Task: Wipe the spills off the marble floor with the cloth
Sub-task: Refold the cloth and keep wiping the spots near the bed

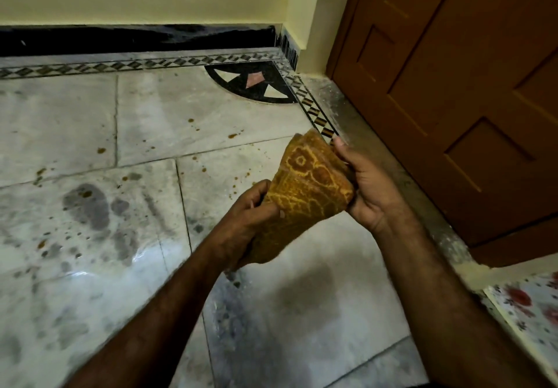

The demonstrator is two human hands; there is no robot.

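A folded yellow-orange patterned cloth (305,188) is held up in the air above the floor, between both hands. My left hand (244,221) grips its lower left edge, fingers curled round the fabric. My right hand (367,185) grips its right side, thumb on top. The white marble floor (145,116) below carries brown spill drops (101,150) scattered across the tiles, with more brown drops (232,136) near the cloth. Dark wet patches (87,206) lie on the left tile.
A brown wooden door (453,86) stands at the right. A black skirting (136,39) runs under the yellow wall. A patterned border and a dark corner inlay (256,86) mark the floor's corner. A flowered sheet (531,312) lies at the lower right.
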